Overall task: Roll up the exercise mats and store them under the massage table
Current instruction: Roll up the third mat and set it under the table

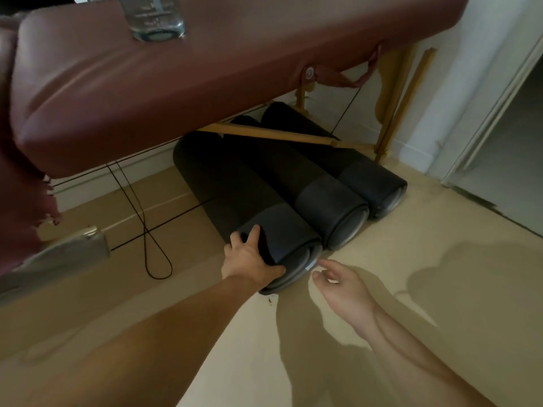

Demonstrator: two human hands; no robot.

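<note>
**A:** Where is the near mat [273, 230] lying?

**B:** It is lying rolled on the floor [396, 274]; its far end is sitting under the table [147, 89], and its near end is projecting towards the person. It is touching the middle mat [323, 198], which is lying against the far mat [370, 174]; all three are running parallel, so the row is occupying little width.

**A:** What is the left hand [249, 257] doing?

**B:** It is grasping the near mat's end; the fingers are curling over the top of the roll and the thumb is pressing on the spiral end face. The outer lap is looking loose there, so this grip is probably keeping the roll from unwinding during seating.

**A:** And the right hand [340, 286]?

**B:** It is hovering just beside the same end, fingers released and loosely spread, holding nothing; contact with the mat is not discernible. It appears to be standing ready to push the end face.

**A:** What is surrounding the row?

**B:** A brace [279, 136] is crossing above the mats; a cord [146, 232] is trailing over the floor to the left, reaching the near mat; a glass [155, 19] is standing on the table top, so any shove is calling for care against jolting the frame.
</note>
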